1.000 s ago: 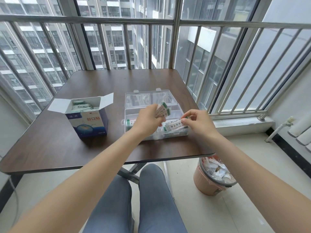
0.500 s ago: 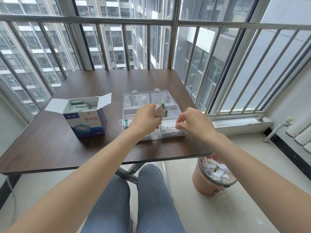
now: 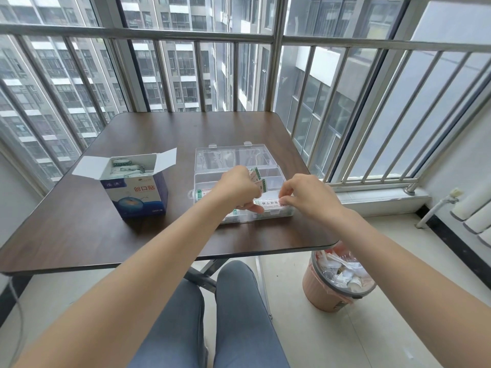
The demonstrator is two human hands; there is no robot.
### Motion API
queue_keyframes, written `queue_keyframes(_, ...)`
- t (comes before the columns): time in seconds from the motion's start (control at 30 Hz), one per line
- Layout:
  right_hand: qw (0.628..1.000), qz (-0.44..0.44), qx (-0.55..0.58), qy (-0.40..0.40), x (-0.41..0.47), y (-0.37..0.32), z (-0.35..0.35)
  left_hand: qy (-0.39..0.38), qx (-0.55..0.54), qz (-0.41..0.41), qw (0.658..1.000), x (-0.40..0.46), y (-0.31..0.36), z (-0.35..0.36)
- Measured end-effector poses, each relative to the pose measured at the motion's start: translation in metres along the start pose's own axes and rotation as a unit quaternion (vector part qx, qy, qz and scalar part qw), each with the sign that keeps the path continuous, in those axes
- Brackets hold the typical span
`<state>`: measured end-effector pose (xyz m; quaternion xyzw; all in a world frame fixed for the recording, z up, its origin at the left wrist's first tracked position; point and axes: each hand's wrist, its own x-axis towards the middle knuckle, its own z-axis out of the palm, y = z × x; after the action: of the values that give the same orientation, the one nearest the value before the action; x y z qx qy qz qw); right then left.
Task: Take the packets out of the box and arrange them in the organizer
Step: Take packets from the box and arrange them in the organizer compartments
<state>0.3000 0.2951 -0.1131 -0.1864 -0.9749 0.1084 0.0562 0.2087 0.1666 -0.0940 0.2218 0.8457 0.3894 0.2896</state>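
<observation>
While a small bundle of packets is gripped in the curled fingers of the left hand, a single white packet is pinched at its right end by the right hand and touched at its left end by the left thumb. This packet is held over the near right part of the clear organizer, which is set open on the brown table; which compartment lies beneath cannot be told. More packets are seen inside the open blue-and-white box, placed to the left of the organizer and apart from it.
</observation>
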Motion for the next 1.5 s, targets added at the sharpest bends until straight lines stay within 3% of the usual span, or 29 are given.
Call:
queue_keyframes(0.23,1.000,0.004,0.022,-0.013,0.001,-0.002,-0.002,0.018,0.004,0.014,1.000,-0.001,-0.005,-0.002)
queue_keyframes(0.33,0.999,0.006,0.030,-0.020,0.002,-0.001,-0.001,0.066,0.017,0.050,0.996,-0.001,-0.011,-0.008)
queue_keyframes(0.47,0.999,-0.008,0.047,0.018,0.003,0.002,0.001,0.055,-0.069,0.125,0.988,-0.007,-0.018,-0.017)
queue_keyframes(0.53,0.978,-0.002,0.204,0.051,0.004,0.000,-0.005,0.019,-0.133,0.137,0.981,-0.012,-0.018,-0.018)
queue_keyframes(0.6,0.910,0.023,0.413,0.024,0.001,-0.008,-0.015,-0.013,-0.182,0.143,0.973,-0.014,-0.019,-0.017)
queue_keyframes(0.67,0.871,0.033,0.489,0.011,-0.003,-0.012,-0.018,-0.050,-0.204,0.156,0.965,-0.015,-0.018,-0.014)
queue_keyframes(0.8,0.857,0.035,0.511,0.051,-0.003,-0.012,-0.014,-0.074,-0.220,0.138,0.963,-0.014,-0.013,-0.007)
queue_keyframes(1.2,0.850,0.051,0.521,0.059,-0.002,-0.005,-0.006,0.068,-0.117,0.184,0.974,0.002,-0.015,0.001)
queue_keyframes(1.5,0.848,0.091,0.516,0.076,0.000,0.005,-0.001,0.119,-0.126,0.198,0.965,0.009,-0.023,0.000)
